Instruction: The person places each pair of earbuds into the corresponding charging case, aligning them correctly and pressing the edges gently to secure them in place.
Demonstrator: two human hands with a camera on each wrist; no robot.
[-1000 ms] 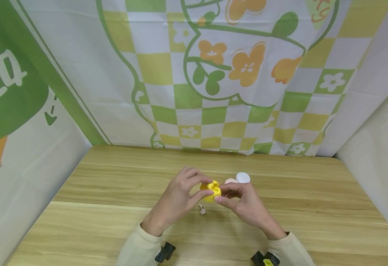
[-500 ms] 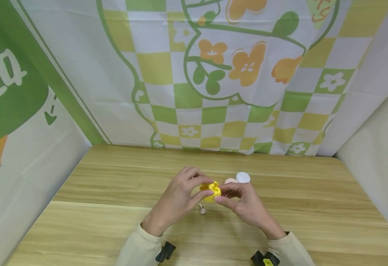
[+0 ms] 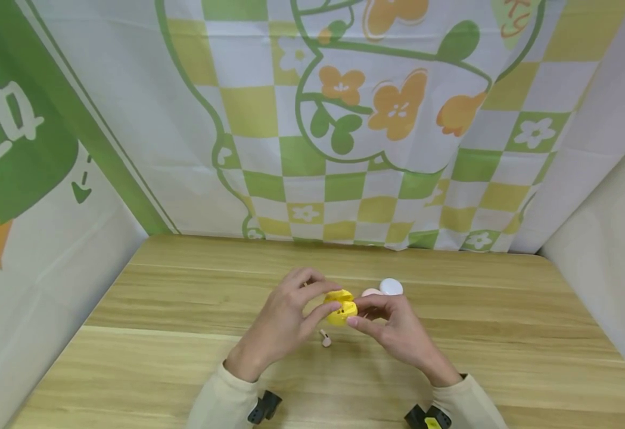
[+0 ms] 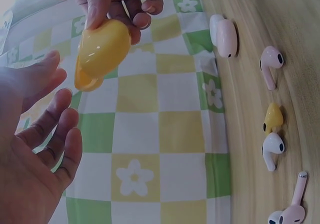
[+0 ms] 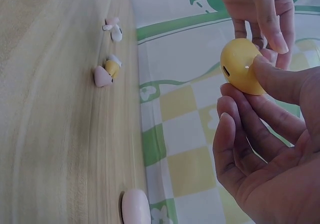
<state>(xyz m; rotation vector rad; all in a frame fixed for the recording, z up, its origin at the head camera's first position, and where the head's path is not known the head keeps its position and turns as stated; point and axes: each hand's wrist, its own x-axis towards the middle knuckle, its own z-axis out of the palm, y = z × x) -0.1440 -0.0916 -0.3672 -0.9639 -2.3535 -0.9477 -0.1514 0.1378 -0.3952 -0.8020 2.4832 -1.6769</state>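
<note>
A yellow earbud charging case (image 3: 339, 317) is held above the table between the fingers and thumb of my right hand (image 3: 398, 330). Its lid (image 3: 339, 295) stands raised, and small dark spots show inside. In the left wrist view, the case (image 4: 105, 49) is tilted with its opening toward my left hand (image 4: 37, 154). My left hand (image 3: 288, 313) is close by; its thumb and fingers are spread and apart from the case, with nothing visible between them. A dark slot marks the case's outside (image 5: 237, 69) in the right wrist view.
A white case (image 3: 391, 286) and a pink case (image 3: 372, 292) lie behind my right hand. Loose earbuds lie on the wooden table (image 3: 183, 357): a pink one (image 4: 271, 64), a yellow one (image 4: 273, 118), a white one (image 4: 272, 149) and another pink one (image 4: 294, 213). A patterned cloth (image 3: 339, 185) hangs behind.
My left fingers have drawn slightly away from the case. The yellow lumps at its opening no longer stick up, and dark spots inside now show. My right hand has hardly moved.
</note>
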